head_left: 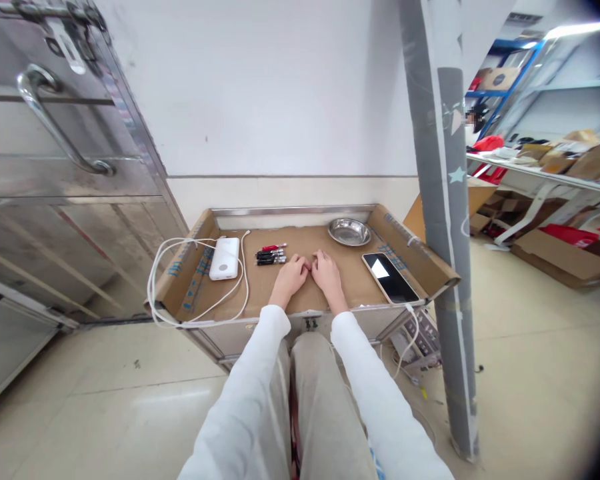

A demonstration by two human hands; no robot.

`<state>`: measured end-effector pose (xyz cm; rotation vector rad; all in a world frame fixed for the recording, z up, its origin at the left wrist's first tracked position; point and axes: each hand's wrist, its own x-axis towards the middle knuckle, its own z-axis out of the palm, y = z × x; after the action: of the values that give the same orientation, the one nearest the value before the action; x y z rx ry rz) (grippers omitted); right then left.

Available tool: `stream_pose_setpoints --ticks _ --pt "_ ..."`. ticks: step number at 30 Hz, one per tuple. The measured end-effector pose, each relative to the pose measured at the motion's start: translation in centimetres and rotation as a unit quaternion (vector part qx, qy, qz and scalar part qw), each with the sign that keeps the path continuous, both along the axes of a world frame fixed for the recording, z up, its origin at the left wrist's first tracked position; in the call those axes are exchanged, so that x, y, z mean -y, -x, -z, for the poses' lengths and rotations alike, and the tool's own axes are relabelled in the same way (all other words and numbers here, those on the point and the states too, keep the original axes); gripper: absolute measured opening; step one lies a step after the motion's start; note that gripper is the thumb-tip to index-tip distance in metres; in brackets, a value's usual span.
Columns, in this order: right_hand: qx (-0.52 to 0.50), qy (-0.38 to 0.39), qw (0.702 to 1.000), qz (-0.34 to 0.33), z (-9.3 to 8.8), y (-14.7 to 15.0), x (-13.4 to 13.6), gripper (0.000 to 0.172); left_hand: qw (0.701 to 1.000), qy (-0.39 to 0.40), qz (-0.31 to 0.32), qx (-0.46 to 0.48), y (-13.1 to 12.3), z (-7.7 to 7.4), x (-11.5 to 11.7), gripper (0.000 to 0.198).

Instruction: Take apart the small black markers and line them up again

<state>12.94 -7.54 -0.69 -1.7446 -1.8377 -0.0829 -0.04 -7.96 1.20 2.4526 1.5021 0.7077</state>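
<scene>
Steel dish (349, 233): landmark; shallow, round, upright on the cardboard lining (260, 293), toward its far right
Pens (271, 255): left of the dish and slightly nearer the person; a small side-by-side group, one red at the far side, the others mostly black, lying flat
Left hand (292, 275): nearer than the dish and to its left; palm down, fingers bent and held close together, just beside the pens
Right hand (326, 272): nearer than the dish, slightly left of it; fingers curled inward and close together, their tips at the left hand; contact between the hands cannot be told
Grip: no object visible in either hand; whether the fingers pinch anything underneath cannot be told
Smartphone (390, 277): nearer than the dish and to its right; screen up, dark with a bright patch
White power bank (225, 259): well left of the dish, lying flat
White cable (153, 280): farther left of the dish, looped over the lining's left side
</scene>
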Motion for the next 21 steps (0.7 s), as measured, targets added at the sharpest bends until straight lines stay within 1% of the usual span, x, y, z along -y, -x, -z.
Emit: stream_pose_setpoints --ticks 4,11,16,18,19,21 --pt "-0.002 -0.001 1.000 -0.001 0.03 0.04 -0.01 0.027 1.000 -0.003 -0.010 0.002 -0.06 0.15 -0.05 0.017" --pt "-0.007 -0.001 1.000 0.000 0.30 -0.17 -0.30 0.027 1.000 -0.015 -0.003 0.003 -0.01 0.16 0.06 0.017" --pt "-0.003 -0.003 1.000 -0.006 0.23 -0.25 -0.34 0.026 0.999 -0.029 -0.013 -0.021 -0.07 0.03 0.33 0.017" --pt "-0.005 -0.003 1.000 -0.005 0.22 -0.23 -0.33 0.026 0.997 -0.049 -0.049 -0.029 -0.10 -0.17 0.53 0.018" --pt "-0.006 -0.003 1.000 -0.004 0.23 -0.21 -0.32 0.026 0.994 -0.063 -0.088 -0.028 -0.11 -0.27 0.65 0.019" --pt "-0.004 0.000 1.000 -0.003 0.27 -0.14 -0.31 0.026 0.976 -0.087 -0.197 -0.021 -0.13 -0.37 0.93 0.022"
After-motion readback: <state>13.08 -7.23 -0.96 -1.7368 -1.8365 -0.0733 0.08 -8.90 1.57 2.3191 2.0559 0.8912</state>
